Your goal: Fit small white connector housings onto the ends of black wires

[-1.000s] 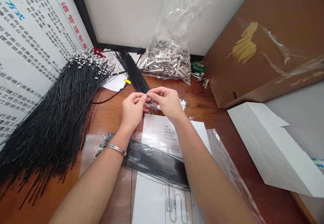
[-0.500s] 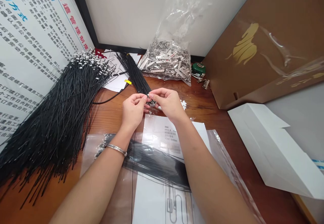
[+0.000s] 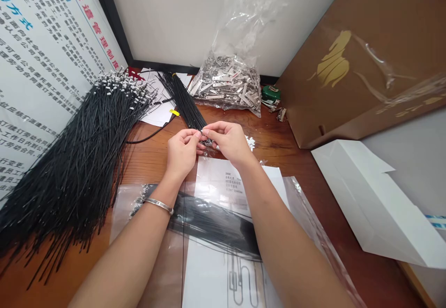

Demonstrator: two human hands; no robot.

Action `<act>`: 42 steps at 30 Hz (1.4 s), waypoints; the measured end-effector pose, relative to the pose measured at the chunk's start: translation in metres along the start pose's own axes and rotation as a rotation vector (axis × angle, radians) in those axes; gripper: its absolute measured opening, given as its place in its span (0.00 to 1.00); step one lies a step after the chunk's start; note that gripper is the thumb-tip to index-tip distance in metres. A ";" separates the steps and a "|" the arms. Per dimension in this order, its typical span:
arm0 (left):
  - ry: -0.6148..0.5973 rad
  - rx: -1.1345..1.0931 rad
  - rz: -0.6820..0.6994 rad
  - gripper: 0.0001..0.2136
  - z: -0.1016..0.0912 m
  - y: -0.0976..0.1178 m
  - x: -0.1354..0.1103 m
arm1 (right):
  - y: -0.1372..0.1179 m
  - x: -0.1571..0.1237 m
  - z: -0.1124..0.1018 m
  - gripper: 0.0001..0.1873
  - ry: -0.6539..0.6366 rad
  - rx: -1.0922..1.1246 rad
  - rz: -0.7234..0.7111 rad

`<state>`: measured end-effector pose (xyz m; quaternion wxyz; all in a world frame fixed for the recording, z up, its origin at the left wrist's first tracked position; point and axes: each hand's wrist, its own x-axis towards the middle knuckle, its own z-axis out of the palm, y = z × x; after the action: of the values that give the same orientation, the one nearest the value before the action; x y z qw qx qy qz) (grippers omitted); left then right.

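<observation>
My left hand [image 3: 181,152] and my right hand [image 3: 228,141] meet fingertip to fingertip over the wooden table [image 3: 278,150]. Both pinch the near end of a tied bundle of thin black cords [image 3: 183,100] that runs away from me toward the wall. What sits right between the fingertips is too small to make out. A silver bangle [image 3: 159,204] is on my left wrist. Under my forearms lies a clear plastic bag of black cords [image 3: 212,222] on a printed sheet.
A big fan of black cords with white metal tips [image 3: 80,159] covers the left side, against a printed board [image 3: 42,66]. A clear bag of metal clips [image 3: 228,82] stands by the wall. A brown paper bag [image 3: 365,66] and a white paper bag [image 3: 369,201] lie on the right.
Both hands stay pinched at the cord bundle's end with only slight finger movement. The view has shifted a little.
</observation>
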<state>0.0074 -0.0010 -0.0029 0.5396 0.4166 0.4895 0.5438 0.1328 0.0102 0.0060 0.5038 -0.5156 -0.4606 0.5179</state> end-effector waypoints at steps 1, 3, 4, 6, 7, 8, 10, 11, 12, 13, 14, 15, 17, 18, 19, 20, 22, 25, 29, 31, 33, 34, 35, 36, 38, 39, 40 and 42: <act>0.001 0.003 0.000 0.04 0.000 -0.001 0.000 | 0.000 0.000 0.000 0.10 0.000 -0.002 0.001; 0.003 0.008 0.002 0.04 0.000 -0.001 0.000 | 0.001 0.000 0.000 0.10 0.000 -0.005 -0.001; 0.006 0.008 0.003 0.04 0.000 -0.001 0.000 | 0.001 0.000 0.000 0.10 0.003 -0.006 -0.003; 0.008 0.004 0.005 0.04 0.000 -0.001 0.000 | 0.001 0.000 0.000 0.10 0.011 -0.011 -0.016; 0.007 0.003 0.005 0.04 0.000 -0.001 0.000 | 0.001 0.000 0.001 0.10 0.015 -0.018 -0.024; 0.005 0.003 0.004 0.04 0.000 -0.001 0.000 | 0.001 0.000 0.001 0.10 0.018 -0.027 -0.033; 0.004 0.004 0.001 0.04 0.000 0.000 0.000 | 0.000 0.000 0.001 0.10 0.022 -0.047 -0.050; 0.006 0.004 0.000 0.04 0.000 0.000 0.000 | 0.000 0.000 0.002 0.10 0.022 -0.053 -0.055; 0.008 0.003 0.000 0.04 0.000 0.000 0.000 | 0.000 0.000 0.002 0.10 0.021 -0.056 -0.055; 0.010 0.003 0.001 0.04 0.000 -0.001 0.000 | 0.000 0.000 0.002 0.10 0.020 -0.056 -0.054; 0.011 0.003 0.001 0.04 0.000 -0.001 0.000 | 0.000 0.000 0.002 0.10 0.017 -0.055 -0.051; 0.011 0.004 0.002 0.04 0.000 -0.001 0.000 | 0.000 0.000 0.002 0.10 0.016 -0.055 -0.047; 0.008 0.009 0.003 0.04 -0.001 -0.002 0.001 | 0.000 0.000 0.002 0.10 0.012 -0.056 -0.037; 0.007 0.011 0.003 0.04 -0.001 -0.002 0.001 | 0.000 0.000 0.001 0.10 0.009 -0.057 -0.033; 0.006 0.012 0.004 0.05 -0.001 -0.002 0.001 | 0.000 0.000 0.001 0.10 0.007 -0.054 -0.030; 0.004 0.012 0.004 0.05 -0.001 -0.003 0.001 | 0.001 0.001 0.001 0.10 0.004 -0.050 -0.026; 0.005 0.011 0.003 0.05 -0.001 -0.003 0.001 | 0.001 0.000 0.001 0.10 0.000 -0.040 -0.019; 0.012 0.012 -0.005 0.05 -0.001 -0.003 0.002 | 0.000 0.000 0.002 0.09 -0.001 -0.042 -0.012; 0.013 0.008 0.005 0.06 -0.001 -0.003 0.000 | -0.001 -0.002 0.003 0.09 0.008 -0.059 -0.044; 0.016 -0.008 0.021 0.07 0.000 -0.002 -0.001 | -0.001 -0.003 0.004 0.10 0.021 -0.074 -0.099; 0.023 -0.025 0.036 0.08 0.000 0.000 -0.002 | -0.001 -0.004 0.003 0.11 0.050 -0.125 -0.164; 0.029 -0.031 0.040 0.09 0.000 0.001 -0.002 | -0.001 -0.004 0.003 0.10 0.060 -0.159 -0.196; 0.036 -0.035 0.042 0.09 0.000 0.002 -0.003 | -0.001 -0.005 0.002 0.10 0.067 -0.194 -0.224; 0.041 -0.038 0.043 0.09 0.000 0.003 -0.003 | -0.001 -0.005 0.002 0.10 0.070 -0.228 -0.252; 0.044 -0.040 0.047 0.10 0.000 0.004 -0.003 | -0.001 -0.006 0.001 0.08 0.068 -0.294 -0.306; 0.041 -0.041 0.052 0.11 0.000 0.005 -0.003 | -0.001 -0.006 0.001 0.08 0.071 -0.322 -0.333; 0.035 -0.042 0.058 0.11 0.001 0.005 -0.003 | 0.000 -0.006 0.001 0.08 0.077 -0.341 -0.361; 0.023 -0.046 0.064 0.12 0.001 0.004 -0.003 | 0.000 -0.006 0.001 0.07 0.089 -0.359 -0.416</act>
<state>0.0077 -0.0039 0.0016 0.5258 0.4133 0.4693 0.5766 0.1314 0.0042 0.0062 0.5196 -0.5134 -0.6183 0.2902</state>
